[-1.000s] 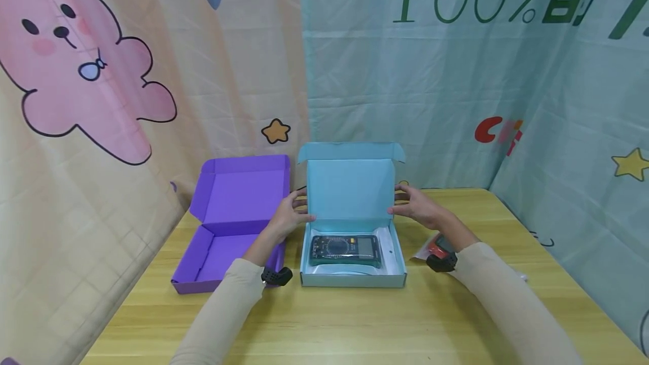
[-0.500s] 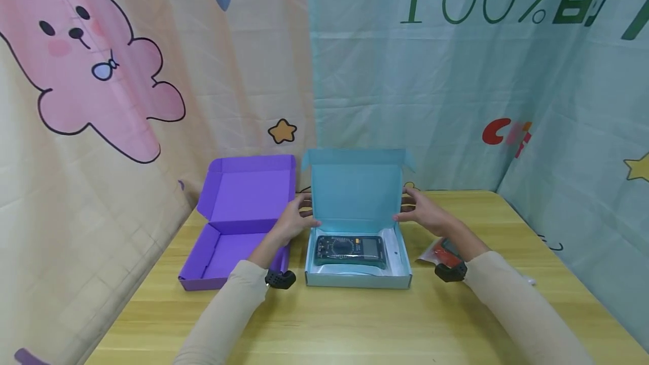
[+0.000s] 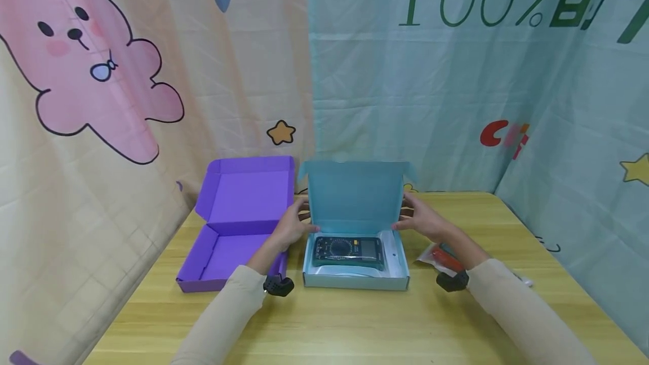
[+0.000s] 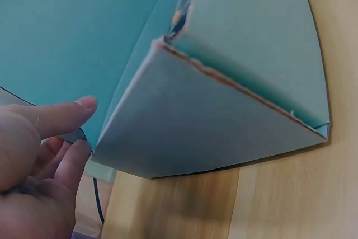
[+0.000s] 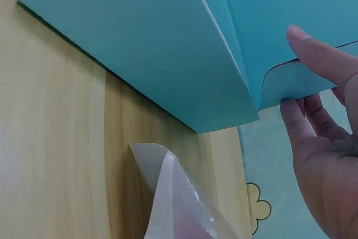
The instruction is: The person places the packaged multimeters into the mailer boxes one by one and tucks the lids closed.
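A light blue cardboard box [image 3: 356,283] stands on the table with its lid [image 3: 355,193] raised and leaning a little forward. Inside lies a dark multimeter [image 3: 348,251] in clear wrapping, with white packing [image 3: 391,252] around it. My left hand [image 3: 291,227] pinches the lid's left edge near the hinge, thumb inside and fingers behind, as the left wrist view shows at the lid's side flap [image 4: 72,135]. On the opposite edge my right hand [image 3: 426,221] pinches the right side flap [image 5: 291,82] the same way.
An open purple box [image 3: 228,283] stands close on the left, partly behind my left arm. A clear plastic bag [image 3: 443,258] with red and dark contents lies under my right forearm. Printed curtains [image 3: 365,89] hang behind the wooden table [image 3: 345,325].
The blue lid has tilted forward toward me, its top edge dropping and its inner face darkening. Both hands keep hold of its sides. The purple box and multimeter stay put.
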Available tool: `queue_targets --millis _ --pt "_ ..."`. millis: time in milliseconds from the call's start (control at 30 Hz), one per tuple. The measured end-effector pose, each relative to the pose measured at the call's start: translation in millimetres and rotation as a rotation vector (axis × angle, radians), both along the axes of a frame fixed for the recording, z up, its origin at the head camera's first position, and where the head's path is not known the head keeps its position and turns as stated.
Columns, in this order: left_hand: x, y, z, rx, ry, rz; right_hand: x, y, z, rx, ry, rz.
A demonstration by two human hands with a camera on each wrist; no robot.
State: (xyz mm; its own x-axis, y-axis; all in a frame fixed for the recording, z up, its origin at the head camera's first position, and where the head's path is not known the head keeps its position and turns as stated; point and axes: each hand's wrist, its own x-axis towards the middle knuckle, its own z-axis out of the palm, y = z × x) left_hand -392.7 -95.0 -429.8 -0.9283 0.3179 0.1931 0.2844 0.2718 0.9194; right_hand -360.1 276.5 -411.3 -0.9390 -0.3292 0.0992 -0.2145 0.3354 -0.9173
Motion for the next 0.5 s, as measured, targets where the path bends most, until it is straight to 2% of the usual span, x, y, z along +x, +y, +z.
queue_targets --millis 300,500 --pt "3.9 0.0 -0.4 -0.037 0.046 0.006 3.2 -0.9 -3.3 0.060 0.068 0.040" --pt "3.4 -1.0 -2.1 -0.080 0.091 -0.015 4.6 0.1 -4.3 0.077 0.100 0.060"
